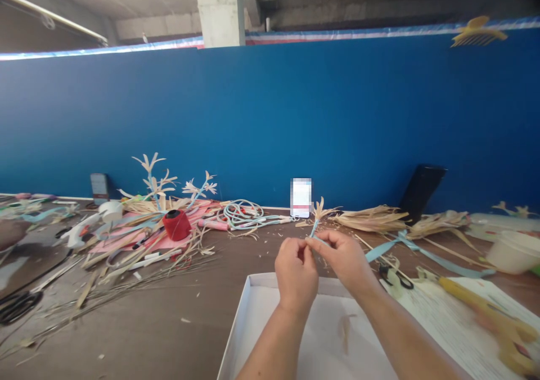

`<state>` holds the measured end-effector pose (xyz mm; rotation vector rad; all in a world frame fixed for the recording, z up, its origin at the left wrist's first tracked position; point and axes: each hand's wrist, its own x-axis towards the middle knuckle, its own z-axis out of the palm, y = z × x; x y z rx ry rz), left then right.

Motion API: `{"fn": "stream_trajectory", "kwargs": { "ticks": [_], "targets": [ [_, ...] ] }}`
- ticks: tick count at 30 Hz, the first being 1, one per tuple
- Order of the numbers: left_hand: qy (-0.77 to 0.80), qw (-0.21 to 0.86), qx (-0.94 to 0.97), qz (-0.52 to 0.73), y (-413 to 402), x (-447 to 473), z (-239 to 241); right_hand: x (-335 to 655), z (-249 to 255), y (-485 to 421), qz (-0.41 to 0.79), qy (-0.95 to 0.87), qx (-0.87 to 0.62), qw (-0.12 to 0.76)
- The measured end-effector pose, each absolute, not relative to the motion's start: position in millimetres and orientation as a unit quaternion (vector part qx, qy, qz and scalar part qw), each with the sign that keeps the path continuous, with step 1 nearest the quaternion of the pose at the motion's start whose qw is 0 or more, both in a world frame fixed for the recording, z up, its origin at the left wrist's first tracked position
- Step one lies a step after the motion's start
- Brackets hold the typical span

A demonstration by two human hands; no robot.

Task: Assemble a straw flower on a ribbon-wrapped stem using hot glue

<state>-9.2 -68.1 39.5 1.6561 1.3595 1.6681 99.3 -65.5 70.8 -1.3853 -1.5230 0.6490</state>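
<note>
My left hand (297, 270) and my right hand (343, 259) meet at the middle, fingertips pinched together around the thin blue stem of a small straw flower (319, 212). Its pale, narrow petals spread out above my fingers. The lower part of the stem is hidden by the hands. Below my forearms lies a shallow white box (264, 312) with a scrap of dried husk (346, 332) in it. Just past my right wrist, a light blue ribbon (382, 249) runs across a bundle of husk.
Left stand finished straw flowers (158, 183), a red thread spool (176, 224), coiled blue cord (242, 216), a white glue gun (82, 229) and black scissors (19, 307). A lit phone (301, 197) leans on the blue panel (270, 116). Right are a yellow glue gun (491, 312) and white tub (512, 250).
</note>
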Motion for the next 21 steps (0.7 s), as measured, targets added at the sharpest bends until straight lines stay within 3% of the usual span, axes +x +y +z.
{"fn": "stream_trajectory", "kwargs": {
  "ticks": [9, 16, 21],
  "targets": [
    [0.471, 0.240, 0.618, 0.582, -72, -9, 45, 105, 80, -64, 0.253, -0.612, -0.582, 0.472],
    [0.405, 0.438, 0.533, 0.600, -58, -24, 50, 122, 90, -70, 0.386, -0.603, -0.533, 0.451],
    [0.315, 0.624, 0.475, 0.535, -59, -31, 54, 121, 88, -74, 0.506, -0.598, -0.457, 0.422]
  ]
}}
